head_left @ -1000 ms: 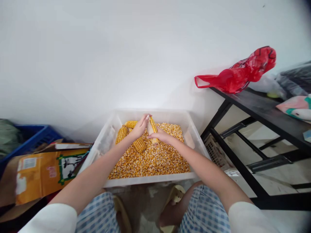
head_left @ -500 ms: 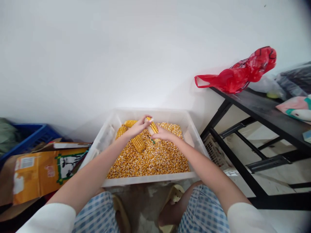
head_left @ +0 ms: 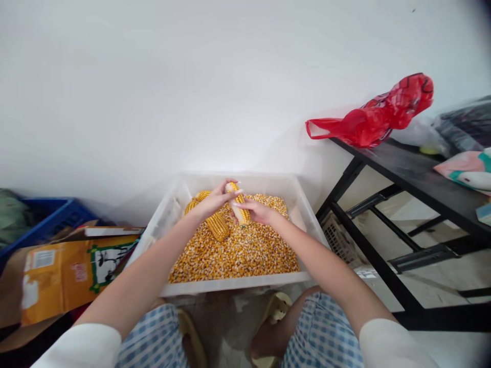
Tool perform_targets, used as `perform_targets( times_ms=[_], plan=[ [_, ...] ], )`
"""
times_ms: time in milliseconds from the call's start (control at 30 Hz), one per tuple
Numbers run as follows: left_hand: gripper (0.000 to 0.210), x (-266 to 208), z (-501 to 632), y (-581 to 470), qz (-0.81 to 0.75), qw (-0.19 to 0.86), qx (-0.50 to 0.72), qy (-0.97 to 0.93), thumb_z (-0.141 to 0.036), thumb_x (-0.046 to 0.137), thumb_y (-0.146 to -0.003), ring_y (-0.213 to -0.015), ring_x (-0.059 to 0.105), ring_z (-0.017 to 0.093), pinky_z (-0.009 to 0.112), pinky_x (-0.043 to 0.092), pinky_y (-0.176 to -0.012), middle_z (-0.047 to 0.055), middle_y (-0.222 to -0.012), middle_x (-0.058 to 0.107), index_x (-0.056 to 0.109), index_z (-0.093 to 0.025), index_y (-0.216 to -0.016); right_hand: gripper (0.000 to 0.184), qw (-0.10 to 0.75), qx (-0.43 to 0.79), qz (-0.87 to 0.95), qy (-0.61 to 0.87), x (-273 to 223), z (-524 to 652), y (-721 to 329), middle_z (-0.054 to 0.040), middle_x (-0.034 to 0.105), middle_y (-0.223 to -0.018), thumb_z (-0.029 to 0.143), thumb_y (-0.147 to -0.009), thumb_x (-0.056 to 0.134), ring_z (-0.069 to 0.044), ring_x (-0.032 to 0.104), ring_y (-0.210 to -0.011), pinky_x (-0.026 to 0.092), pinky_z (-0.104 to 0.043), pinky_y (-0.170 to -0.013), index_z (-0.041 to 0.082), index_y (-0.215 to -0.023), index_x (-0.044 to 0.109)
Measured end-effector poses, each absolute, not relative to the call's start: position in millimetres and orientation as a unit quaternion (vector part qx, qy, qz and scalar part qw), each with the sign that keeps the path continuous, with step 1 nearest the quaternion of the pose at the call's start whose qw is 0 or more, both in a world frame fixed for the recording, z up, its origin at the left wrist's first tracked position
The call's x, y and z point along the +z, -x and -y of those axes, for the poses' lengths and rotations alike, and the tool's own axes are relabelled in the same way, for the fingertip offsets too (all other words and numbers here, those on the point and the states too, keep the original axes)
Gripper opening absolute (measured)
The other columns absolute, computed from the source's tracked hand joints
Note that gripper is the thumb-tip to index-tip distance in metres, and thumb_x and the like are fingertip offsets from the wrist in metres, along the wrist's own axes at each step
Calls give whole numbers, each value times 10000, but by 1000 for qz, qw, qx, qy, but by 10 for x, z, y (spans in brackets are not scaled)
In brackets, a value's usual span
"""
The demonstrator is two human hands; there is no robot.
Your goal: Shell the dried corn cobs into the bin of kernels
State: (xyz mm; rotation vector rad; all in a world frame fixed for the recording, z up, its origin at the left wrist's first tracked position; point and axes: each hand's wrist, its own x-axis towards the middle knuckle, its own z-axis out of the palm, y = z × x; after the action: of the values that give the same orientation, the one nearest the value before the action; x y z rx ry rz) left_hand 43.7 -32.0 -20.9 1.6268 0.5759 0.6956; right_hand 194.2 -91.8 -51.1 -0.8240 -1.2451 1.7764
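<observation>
Between my two hands is a partly shelled corn cob, yellow kernels on one side and a pale bare strip on the other. My left hand grips its upper end, thumb lying across it. Fingers of my right hand close around the middle and lower part. Under them a white plastic tub holds a bed of loose corn kernels. Several whole corn cobs lie on the kernels at the left, partly hidden behind my left hand and forearm.
A black table frame stands at the right with a red plastic bag on top. Under it sits a pale basket. An orange cardboard box and a blue crate are on the left. A white wall rises behind the tub.
My right hand has shifted up along the cob, its thumb now nearer my left thumb. The cob has turned to a steeper angle, with its lower end showing below my fingers.
</observation>
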Motion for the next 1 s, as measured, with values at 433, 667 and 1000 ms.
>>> perform_targets(
  times_ms=[433, 667, 1000],
  plan=[
    [510, -77, 370, -292, -192, 618, 253, -720, -291, 591, -738, -751, 593, 166, 308, 464, -709, 27, -824, 573, 341, -252, -1181, 266, 439, 641, 517, 361, -451, 1007, -1787, 39, 534, -589, 286, -638, 684, -99, 510, -484, 503, -284, -534, 169, -777, 491],
    [545, -83, 343, -304, -201, 603, 224, -739, -235, 594, -711, -717, 589, 161, 313, 477, -677, 10, -782, 572, 321, -255, -1182, 299, 472, 589, 509, 414, -455, 991, -1712, 51, 515, -560, 248, -598, 706, -95, 485, -477, 471, -244, -481, 172, -808, 507],
    [558, 67, 359, -209, -192, 591, 221, -752, -199, 614, -682, -808, 594, 186, 294, 474, -707, 51, -820, 606, 373, -229, -1185, 300, 409, 680, 494, 355, -376, 1038, -1788, 25, 556, -591, 337, -637, 671, -111, 527, -513, 501, -269, -524, 172, -812, 491]
  ],
)
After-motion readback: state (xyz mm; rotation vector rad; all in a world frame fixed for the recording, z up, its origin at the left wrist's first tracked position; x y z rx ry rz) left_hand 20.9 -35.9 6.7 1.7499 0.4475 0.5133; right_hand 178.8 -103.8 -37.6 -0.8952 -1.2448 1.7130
